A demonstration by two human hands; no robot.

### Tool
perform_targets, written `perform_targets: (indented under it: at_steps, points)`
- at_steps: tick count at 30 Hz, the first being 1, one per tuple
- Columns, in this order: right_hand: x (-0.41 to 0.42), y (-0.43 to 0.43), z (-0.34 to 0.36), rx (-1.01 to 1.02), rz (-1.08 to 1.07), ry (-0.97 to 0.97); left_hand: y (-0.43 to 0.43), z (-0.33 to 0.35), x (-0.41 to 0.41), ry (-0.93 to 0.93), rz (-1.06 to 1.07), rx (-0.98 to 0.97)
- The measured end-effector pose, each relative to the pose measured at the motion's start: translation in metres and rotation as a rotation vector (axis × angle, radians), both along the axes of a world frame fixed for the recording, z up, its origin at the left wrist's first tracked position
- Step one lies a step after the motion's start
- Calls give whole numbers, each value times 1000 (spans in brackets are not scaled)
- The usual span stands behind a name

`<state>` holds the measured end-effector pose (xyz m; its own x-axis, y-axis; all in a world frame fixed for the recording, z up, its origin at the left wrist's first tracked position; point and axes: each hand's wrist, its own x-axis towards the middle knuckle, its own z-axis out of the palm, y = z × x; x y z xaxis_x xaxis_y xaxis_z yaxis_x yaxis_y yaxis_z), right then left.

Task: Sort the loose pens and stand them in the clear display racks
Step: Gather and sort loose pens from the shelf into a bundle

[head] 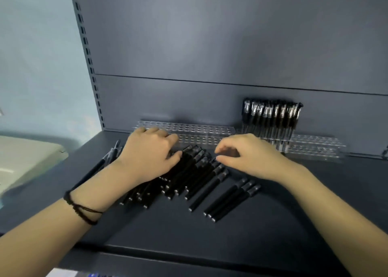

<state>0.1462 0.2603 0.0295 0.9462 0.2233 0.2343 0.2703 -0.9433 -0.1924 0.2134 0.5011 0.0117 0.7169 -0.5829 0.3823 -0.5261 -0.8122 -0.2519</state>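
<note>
The grey back panel is rising behind the dark surface, clear racks lining it at 12 o'clock. The pile of black pens is lying mid-surface: light, stiff, smooth, probably rolling easily, best pinched mid-barrel. The left grip is resting spread on the pile; the right grip, at 3 o'clock, is hovering loosely curled, pinching nothing.
</note>
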Motion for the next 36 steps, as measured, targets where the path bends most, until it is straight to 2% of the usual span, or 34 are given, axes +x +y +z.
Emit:
perform_targets:
  at_steps: [3,6,10,15,18,20,24,29,32,36]
  points:
    - [11,39,-9,48,-36,10,39,2,13,10,-5,-32]
    - [29,67,-22,102,-174,42,59,-8,27,39,-38,-107]
    - [50,74,-17,270,-457,119,50,-5,43,213,-81,-165]
    - [65,66,-7,264,-613,290,26,-1,53,253,-171,-221]
    - [73,69,-13,264,-592,380,13,-12,53,251,-231,-236]
    - [78,68,-18,360,-546,387,8,-23,56,235,-261,-248]
    - [83,59,-27,721,-428,383,9,-37,61,232,-274,-220]
    - [80,56,-18,1095,-312,287,9,-34,54,295,-342,-475]
    - [79,62,-13,1254,-197,170,6,-32,49,496,-368,-673]
    - [79,72,-11,1347,-121,119,1,-25,40,800,-403,-927]
